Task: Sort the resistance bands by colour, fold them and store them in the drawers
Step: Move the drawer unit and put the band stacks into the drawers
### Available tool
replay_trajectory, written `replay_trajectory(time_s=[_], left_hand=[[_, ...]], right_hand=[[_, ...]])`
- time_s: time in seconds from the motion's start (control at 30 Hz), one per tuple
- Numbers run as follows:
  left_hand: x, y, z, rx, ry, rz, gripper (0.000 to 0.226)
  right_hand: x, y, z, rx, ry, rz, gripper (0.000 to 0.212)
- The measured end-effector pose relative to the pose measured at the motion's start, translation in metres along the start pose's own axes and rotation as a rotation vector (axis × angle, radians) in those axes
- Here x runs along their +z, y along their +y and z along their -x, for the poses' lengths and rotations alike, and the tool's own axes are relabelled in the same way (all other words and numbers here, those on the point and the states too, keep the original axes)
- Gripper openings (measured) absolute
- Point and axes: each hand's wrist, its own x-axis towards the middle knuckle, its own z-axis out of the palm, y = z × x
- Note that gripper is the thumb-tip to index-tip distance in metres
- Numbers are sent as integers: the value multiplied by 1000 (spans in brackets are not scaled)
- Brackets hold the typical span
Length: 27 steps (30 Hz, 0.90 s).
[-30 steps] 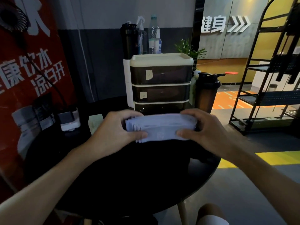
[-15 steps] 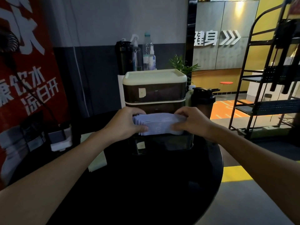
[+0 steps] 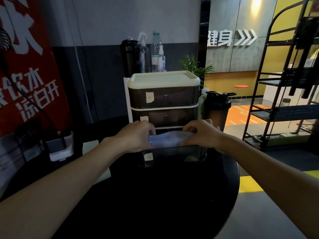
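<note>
Spanning both hands, the folded lilac bands (image 3: pixel 170 139) are gripped endwise by the curled left hand (image 3: pixel 136 138) and right hand (image 3: pixel 202 135), just above the open drawer (image 3: pixel 172 155).

Head-worn camera looks forward and down, close over the table (image 3: pixel 172 195).

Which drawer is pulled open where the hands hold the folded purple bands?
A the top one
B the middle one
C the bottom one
C: the bottom drawer sticks out from the stack, with the left hand and right hand holding the folded bands at its opening, while the top drawer and middle drawer sit flush.
</note>
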Motion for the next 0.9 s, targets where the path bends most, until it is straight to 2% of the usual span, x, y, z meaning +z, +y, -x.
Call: replay_trajectory(time_s=[0.07, 0.13, 0.17, 0.23, 0.3, 0.33, 0.43, 0.5, 0.57, 0.6, 0.7, 0.9], left_hand=[[-1, 2, 0, -4, -13, -9, 27], [-2, 3, 1, 9, -8, 1, 30], [-2, 3, 2, 19, 0, 15, 31], [-4, 2, 5, 34, 1, 53, 34], [-9, 1, 11, 45, 1, 108, 37], [-13, 2, 16, 49, 11, 151, 39], [-20, -8, 33, 20, 117, 314, 54], [-17, -23, 43, -17, 148, 384, 92], [-8, -39, 50, -64, 48, 429, 137], [-3, -45, 52, -76, -5, 458, 148], [5, -52, 50, -65, -95, 582, 160], [14, -59, 42, -62, -129, 652, 160]], right_hand=[[-2, 4, 3, -5, -14, -74, 51], [-3, 11, 7, -16, 53, -170, 58], [-4, 14, 11, -27, 100, -220, 66], [-3, 20, 20, -39, 114, -345, 97], [-4, 22, 29, -34, -3, -428, 122], [-4, 23, 31, -40, -73, -441, 125], [0, 24, 28, -56, -127, -473, 129], [3, 26, 24, -63, -113, -519, 126], [4, 27, 23, -64, -117, -548, 122], [4, 28, 22, -65, -128, -552, 124], [3, 28, 21, -66, -166, -561, 129], [3, 33, 16, -68, -143, -554, 125]])
